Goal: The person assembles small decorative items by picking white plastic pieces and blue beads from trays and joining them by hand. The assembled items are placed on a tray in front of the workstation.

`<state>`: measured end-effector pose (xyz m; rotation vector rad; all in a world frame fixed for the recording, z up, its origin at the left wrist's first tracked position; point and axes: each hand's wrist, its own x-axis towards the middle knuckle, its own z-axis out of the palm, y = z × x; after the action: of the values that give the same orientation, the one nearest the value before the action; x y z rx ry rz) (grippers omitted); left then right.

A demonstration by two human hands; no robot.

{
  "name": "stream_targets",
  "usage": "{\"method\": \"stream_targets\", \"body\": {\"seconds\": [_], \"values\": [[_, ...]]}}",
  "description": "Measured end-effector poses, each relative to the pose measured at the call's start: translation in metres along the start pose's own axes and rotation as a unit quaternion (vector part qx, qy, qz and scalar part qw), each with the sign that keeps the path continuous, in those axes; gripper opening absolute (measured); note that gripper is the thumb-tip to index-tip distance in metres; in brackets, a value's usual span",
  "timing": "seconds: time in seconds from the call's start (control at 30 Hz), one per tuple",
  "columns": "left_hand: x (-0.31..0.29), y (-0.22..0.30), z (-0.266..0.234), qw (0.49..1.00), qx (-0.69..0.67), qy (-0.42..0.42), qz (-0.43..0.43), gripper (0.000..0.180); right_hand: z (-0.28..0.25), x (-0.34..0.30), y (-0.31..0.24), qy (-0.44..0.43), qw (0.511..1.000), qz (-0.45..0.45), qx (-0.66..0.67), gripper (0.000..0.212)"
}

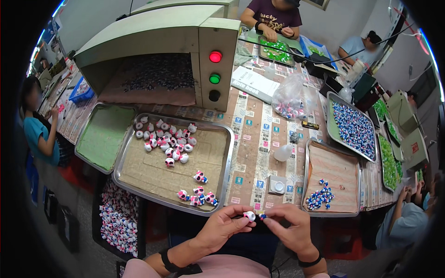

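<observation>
My left hand point(221, 228) pinches a small white figurine head point(250, 216) in front of my body. Close beside it, my right hand point(293, 229) holds a tiny blue and white figurine piece point(262, 217) between thumb and fingertips. Whether the two parts touch is too small to tell. To the left lies a metal tray point(230, 153) lined with brown paper. Loose white and pink figurine heads point(169, 139) cover its far part; several figurines with blue parts point(198, 199) lie at its near edge. On the right, a paper-lined tray point(333, 164) carries a pile of blue pieces point(321, 195).
A conveyor oven point(215, 37) with lit buttons stands at the back left. Between the trays are a white squeeze bottle point(282, 153), a small white box point(277, 185) and a plastic bag point(292, 99). A bin of figurines point(118, 217) sits lower left. Co-workers sit around the table.
</observation>
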<state>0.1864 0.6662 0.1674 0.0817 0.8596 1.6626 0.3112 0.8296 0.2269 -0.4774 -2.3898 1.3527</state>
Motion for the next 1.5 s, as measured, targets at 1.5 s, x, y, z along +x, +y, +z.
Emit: {"method": "stream_targets", "body": {"seconds": [1.5], "values": [[0.009, 0.120, -0.098, 0.509, 0.703, 0.263, 0.421, 0.029, -0.010, -0.018, 0.023, 0.059, 0.996, 0.048, 0.037, 0.016]]}}
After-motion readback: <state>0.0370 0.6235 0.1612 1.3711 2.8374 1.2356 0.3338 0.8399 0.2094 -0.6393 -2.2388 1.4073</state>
